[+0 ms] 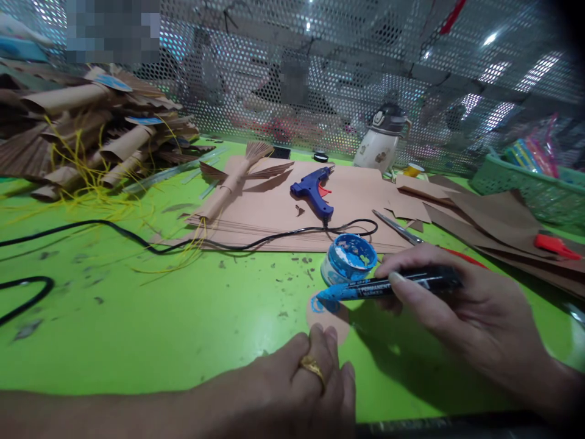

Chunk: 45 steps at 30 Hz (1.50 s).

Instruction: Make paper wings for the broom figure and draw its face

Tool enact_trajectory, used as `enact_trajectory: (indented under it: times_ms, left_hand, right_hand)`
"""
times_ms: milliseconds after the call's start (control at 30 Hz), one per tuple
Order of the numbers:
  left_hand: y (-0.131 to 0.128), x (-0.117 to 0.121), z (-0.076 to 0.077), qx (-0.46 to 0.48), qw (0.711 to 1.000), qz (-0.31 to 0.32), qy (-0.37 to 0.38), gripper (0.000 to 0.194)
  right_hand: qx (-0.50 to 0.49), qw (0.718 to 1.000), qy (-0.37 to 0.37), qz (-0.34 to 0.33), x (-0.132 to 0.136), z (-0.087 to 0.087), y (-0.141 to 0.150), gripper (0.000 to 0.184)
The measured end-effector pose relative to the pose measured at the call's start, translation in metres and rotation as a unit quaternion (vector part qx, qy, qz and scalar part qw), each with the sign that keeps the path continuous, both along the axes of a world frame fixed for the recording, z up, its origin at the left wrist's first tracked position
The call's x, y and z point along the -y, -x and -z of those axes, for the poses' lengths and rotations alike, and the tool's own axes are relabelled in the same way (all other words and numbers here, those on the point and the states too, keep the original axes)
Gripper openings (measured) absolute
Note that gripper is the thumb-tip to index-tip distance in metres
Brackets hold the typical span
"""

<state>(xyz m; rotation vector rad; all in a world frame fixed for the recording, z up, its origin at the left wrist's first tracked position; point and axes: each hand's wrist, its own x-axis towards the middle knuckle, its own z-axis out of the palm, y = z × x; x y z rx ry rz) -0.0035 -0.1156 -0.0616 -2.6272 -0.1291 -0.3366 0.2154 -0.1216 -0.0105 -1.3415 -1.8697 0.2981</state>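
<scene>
My right hand (466, 317) is closed around a black permanent marker (411, 284) whose tip is coated in blue paint. That tip touches a small round piece of brown paper (336, 326), where blue painted curves show. With bent fingers held together, my left hand (315, 372), a gold ring on one finger, presses the near edge of the paper round against the green table. Just behind the round stands an open blue jar (350, 259), smeared inside with blue and white paint.
A blue glue gun (313, 192) and a brown paper bird (228, 189) lie on stacked brown sheets (356, 183). Scissors (397, 227) rest right of the jar. A black cable (247, 247) crosses the table. More paper birds (91, 122) pile up left; a green basket (525, 189) stands right.
</scene>
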Motion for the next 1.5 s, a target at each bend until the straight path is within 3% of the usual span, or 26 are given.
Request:
enact_trajectory:
  times_ms: [167,667,933,1500]
  left_hand:
    - [0.0008,0.0015,-0.0005,-0.012,0.999,-0.038,0.010,0.030]
    - [-0.0001,0.0038,0.0034,0.011,0.999,-0.040,0.031,0.027]
    - [0.0014,0.0037,0.0000,0.007,0.998,-0.035,0.044,0.030]
    - [-0.0040,0.0011,-0.0040,0.012,0.999,-0.033,0.038,0.024]
  right_hand:
    - [0.010,1.000,0.010,-0.011,0.0006,0.0008,0.0007,0.005]
    - [-0.007,0.999,0.030,-0.016,0.0025,0.0018,0.0012,0.005]
    - [-0.014,1.000,-0.019,0.018,0.0011,-0.0019,-0.0014,0.009]
    - [0.019,1.000,-0.020,-0.001,0.0005,-0.0030,-0.0005,0.005]
